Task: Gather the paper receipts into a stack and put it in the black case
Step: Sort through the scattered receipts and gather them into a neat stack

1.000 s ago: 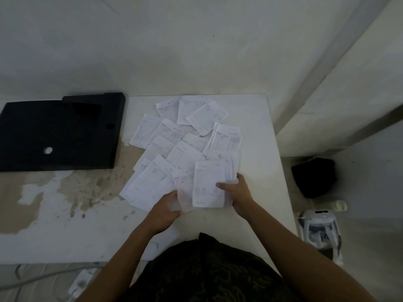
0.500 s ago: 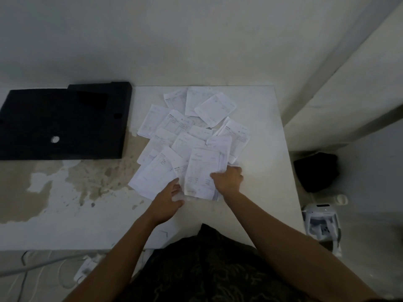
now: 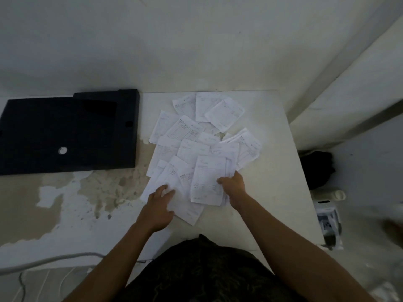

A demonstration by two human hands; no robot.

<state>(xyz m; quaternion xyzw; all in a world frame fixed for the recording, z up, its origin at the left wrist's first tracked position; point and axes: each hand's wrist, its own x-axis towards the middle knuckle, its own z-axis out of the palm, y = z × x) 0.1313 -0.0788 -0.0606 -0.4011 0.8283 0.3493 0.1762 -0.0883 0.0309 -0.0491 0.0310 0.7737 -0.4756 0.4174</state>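
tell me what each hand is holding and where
Right hand pinches a small stack of receipts at its right edge. Left hand rests on a loose receipt, holding nothing.

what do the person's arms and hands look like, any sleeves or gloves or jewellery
Both arms are bare up to the frame edge, with no sleeves in view. The left hand and right hand wear no gloves, and no rings, watch or bracelet show. The dark patterned fabric garment covers the torso.
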